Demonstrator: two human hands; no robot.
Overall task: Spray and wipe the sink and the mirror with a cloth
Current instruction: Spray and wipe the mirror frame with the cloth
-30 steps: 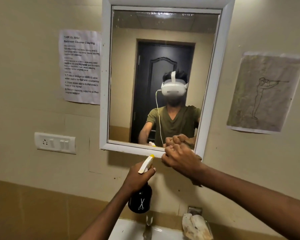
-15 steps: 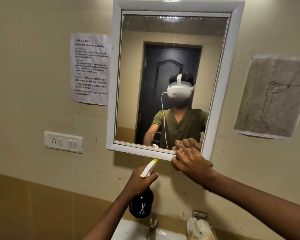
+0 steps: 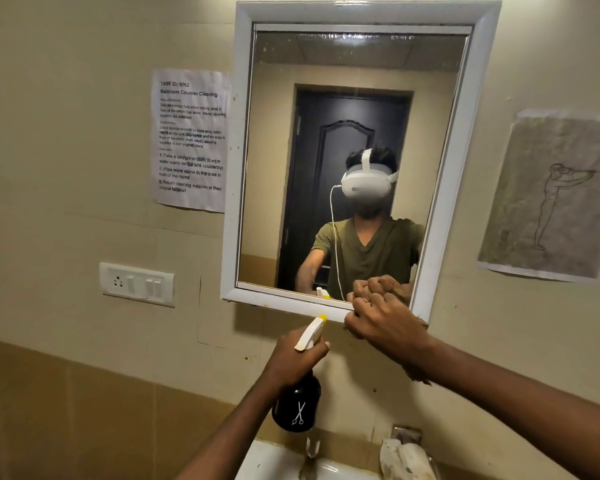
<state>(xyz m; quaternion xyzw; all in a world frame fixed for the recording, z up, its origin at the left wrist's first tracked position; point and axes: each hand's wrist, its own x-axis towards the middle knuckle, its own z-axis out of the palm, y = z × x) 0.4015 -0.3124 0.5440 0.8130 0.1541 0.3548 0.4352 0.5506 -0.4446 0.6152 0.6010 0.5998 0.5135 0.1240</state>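
The white-framed mirror (image 3: 357, 98) hangs on the beige wall. My right hand (image 3: 381, 318) is clenched against its lower right corner, over the bottom frame, with a brownish cloth (image 3: 417, 374) bunched in the fist and mostly hidden. Just below the frame, my left hand (image 3: 291, 358) grips a black spray bottle (image 3: 297, 405) with a scissors logo. Its white trigger head and yellow nozzle point up towards the mirror. A strip of the white sink (image 3: 271, 460) shows at the bottom edge.
A tap (image 3: 311, 448) rises behind the sink, and a wall holder with a crumpled white bag (image 3: 407, 459) sits to its right. On the wall are a printed notice (image 3: 190, 140), a switch plate (image 3: 137, 284) and a sketch on paper (image 3: 555, 195).
The view has shifted, so the mirror sits further right and lower in frame. My right hand stays at the mirror's lower right corner and my left hand keeps the bottle below it.
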